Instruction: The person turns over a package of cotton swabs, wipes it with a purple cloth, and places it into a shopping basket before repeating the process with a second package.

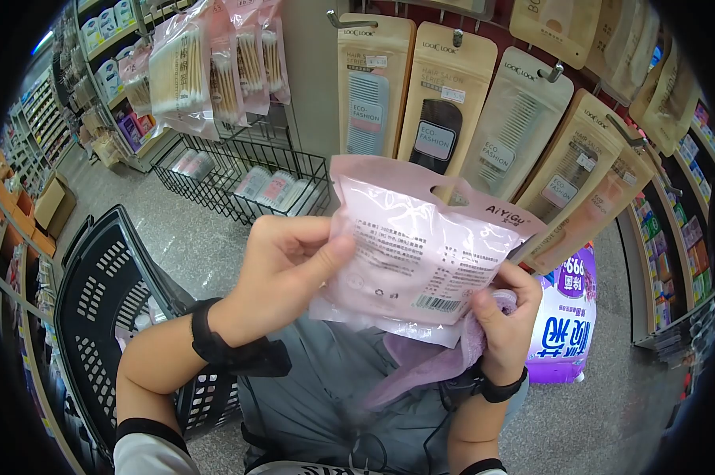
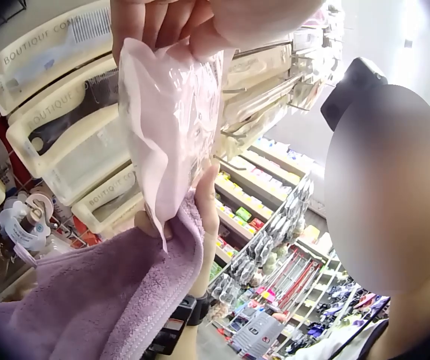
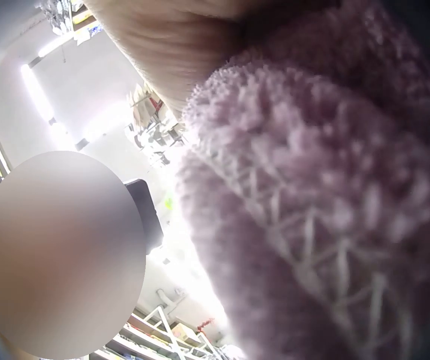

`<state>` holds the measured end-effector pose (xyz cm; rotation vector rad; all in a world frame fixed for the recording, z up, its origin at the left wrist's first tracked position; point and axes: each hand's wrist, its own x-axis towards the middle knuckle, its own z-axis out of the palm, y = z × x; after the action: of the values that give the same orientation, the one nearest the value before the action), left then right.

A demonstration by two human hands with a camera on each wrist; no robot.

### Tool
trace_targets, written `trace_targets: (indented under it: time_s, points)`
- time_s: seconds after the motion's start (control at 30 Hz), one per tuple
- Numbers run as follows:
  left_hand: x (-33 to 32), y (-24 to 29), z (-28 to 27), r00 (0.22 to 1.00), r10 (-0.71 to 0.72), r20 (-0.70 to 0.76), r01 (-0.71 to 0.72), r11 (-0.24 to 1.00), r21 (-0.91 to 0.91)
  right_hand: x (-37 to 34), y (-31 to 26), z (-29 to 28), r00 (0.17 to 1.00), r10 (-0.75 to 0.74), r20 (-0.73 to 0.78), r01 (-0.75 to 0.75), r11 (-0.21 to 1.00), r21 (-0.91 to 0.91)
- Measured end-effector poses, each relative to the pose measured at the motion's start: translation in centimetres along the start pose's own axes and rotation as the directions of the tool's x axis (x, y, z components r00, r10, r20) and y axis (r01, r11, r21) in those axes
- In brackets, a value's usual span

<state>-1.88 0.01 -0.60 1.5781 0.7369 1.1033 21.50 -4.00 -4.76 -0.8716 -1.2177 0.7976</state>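
Note:
A pale pink plastic packet (image 1: pixel 409 257), printed with small text and a barcode and marked AiYiGu, is held up in front of the body. My left hand (image 1: pixel 274 265) pinches its left edge between thumb and fingers. At the lower right corner, my right hand (image 1: pixel 509 321) grips the packet along with a purple fuzzy cloth (image 1: pixel 432 360) that hangs down below. From the left wrist, the packet (image 2: pixel 166 127) appears edge-on, and the cloth (image 2: pixel 110 292) drapes from the right hand. Cloth pile (image 3: pixel 312 180) fills much of the right wrist view.
Packaged combs (image 1: pixel 436 103) hang on hooks just beyond the packet. Bagged cotton swabs (image 1: pixel 183 71) hang at upper left, above a wire basket (image 1: pixel 238 186). A black shopping basket (image 1: pixel 108 277) stands at my left. A purple-and-white bag (image 1: pixel 563 317) sits at right.

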Motion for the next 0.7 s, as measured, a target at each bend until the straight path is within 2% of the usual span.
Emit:
trace_targets:
  time_s: [0.2, 0.3, 0.37, 0.5, 0.7]
  points:
    - [0.03, 0.13, -0.13, 1.000, 0.028, -0.003, -0.028, 1.000, -0.005, 0.12, 0.26, -0.58, 0.997, -0.072, 0.001, 0.071, 0.992, -0.106]
    - [0.24, 0.61, -0.15, 0.997, -0.051, 0.053, 0.051, 0.999, -0.007, 0.14, 0.72, -0.83, 0.994, -0.111, -0.013, 0.107, 0.981, -0.160]
    - [0.23, 0.76, 0.13, 0.996, -0.055, 0.076, 0.056, 0.998, -0.020, 0.21, 0.84, -0.90, 0.987, -0.159, -0.029, 0.150, 0.969, -0.198]
    - [0.28, 0.73, 0.14, 0.989, -0.061, 0.138, 0.067, 0.997, -0.040, 0.17, 0.85, -0.78, 0.983, -0.168, -0.073, 0.151, 0.969, -0.195]
    - [0.38, -0.16, -0.36, 0.994, -0.015, 0.105, 0.020, 0.999, -0.041, 0.21, 0.97, -0.92, 0.989, -0.141, -0.045, 0.133, 0.980, -0.150]
